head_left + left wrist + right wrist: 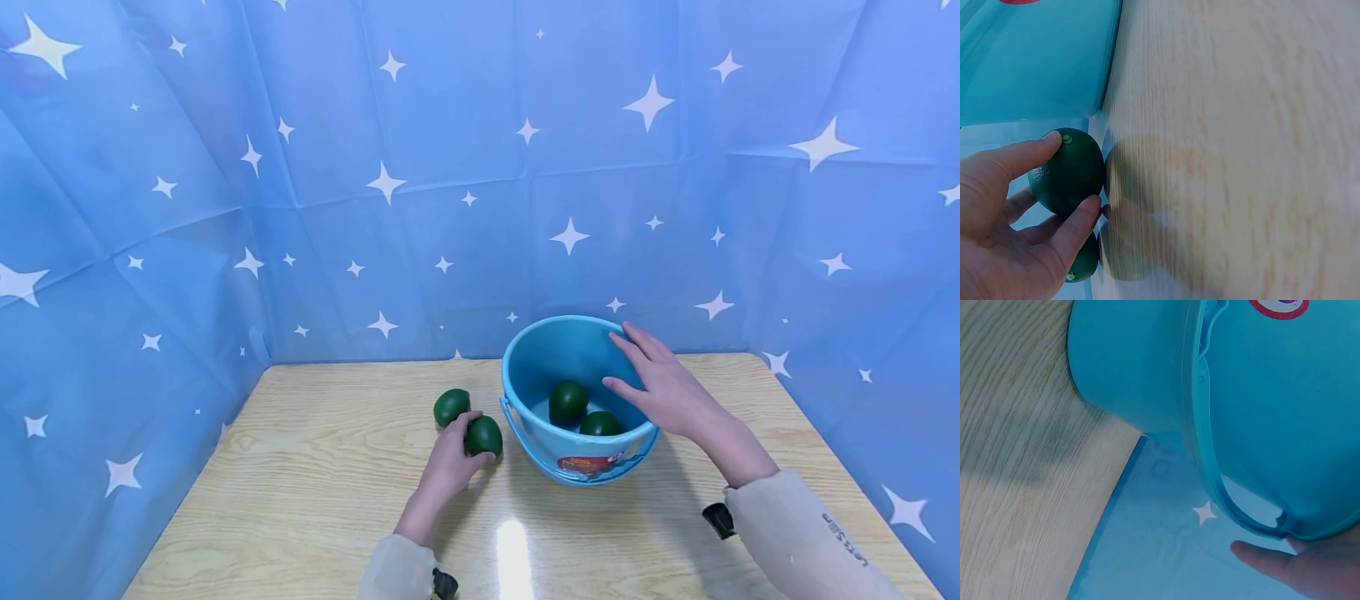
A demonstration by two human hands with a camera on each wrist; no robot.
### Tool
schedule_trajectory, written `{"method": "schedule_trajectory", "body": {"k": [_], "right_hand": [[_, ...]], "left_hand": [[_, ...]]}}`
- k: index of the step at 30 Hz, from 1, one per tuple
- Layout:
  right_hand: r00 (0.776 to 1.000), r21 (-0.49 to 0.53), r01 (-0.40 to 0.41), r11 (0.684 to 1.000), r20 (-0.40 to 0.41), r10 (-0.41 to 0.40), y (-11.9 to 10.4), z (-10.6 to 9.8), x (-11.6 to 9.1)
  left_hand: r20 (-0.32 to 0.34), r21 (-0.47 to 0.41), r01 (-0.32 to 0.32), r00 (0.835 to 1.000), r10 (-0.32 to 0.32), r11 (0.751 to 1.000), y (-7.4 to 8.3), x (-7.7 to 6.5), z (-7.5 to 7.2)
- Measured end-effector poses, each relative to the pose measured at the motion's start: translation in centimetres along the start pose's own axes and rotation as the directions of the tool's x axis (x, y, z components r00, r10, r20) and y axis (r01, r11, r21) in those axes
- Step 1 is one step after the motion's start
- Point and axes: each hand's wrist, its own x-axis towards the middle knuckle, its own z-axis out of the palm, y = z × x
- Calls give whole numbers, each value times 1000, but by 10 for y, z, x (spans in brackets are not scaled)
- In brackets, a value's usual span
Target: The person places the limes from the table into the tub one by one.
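Note:
My left hand (pixel 447 471) grips a dark green lime (pixel 484 437) on the table, left of a light blue bucket (pixel 542 440). In the left wrist view the thumb presses beside the pale stem nub of this lime (pixel 1071 172), with fingers around its other side. A second lime (pixel 451 407) lies just behind it, partly hidden by the fingers in the left wrist view. Two more limes, one farther back (pixel 567 402) and one nearer (pixel 601 424), rest inside the bucket. My right hand (pixel 663 390) is at the bucket's right rim, fingers extended over the opening and holding no lime.
The bucket's handle (pixel 529 447) hangs down along its front, below a red label (pixel 587 464). A wood-grain table (pixel 315 483) lies under everything. Blue cloth with white stars (pixel 465 125) stands behind and on both sides.

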Motion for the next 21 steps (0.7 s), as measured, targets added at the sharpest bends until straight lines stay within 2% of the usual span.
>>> {"method": "schedule_trajectory", "body": {"k": [21], "right_hand": [[1000, 2, -9, 1000, 0, 9, 1, 0, 0]], "left_hand": [[9, -30, 17, 1000, -17, 999, -1, 0, -3]]}}
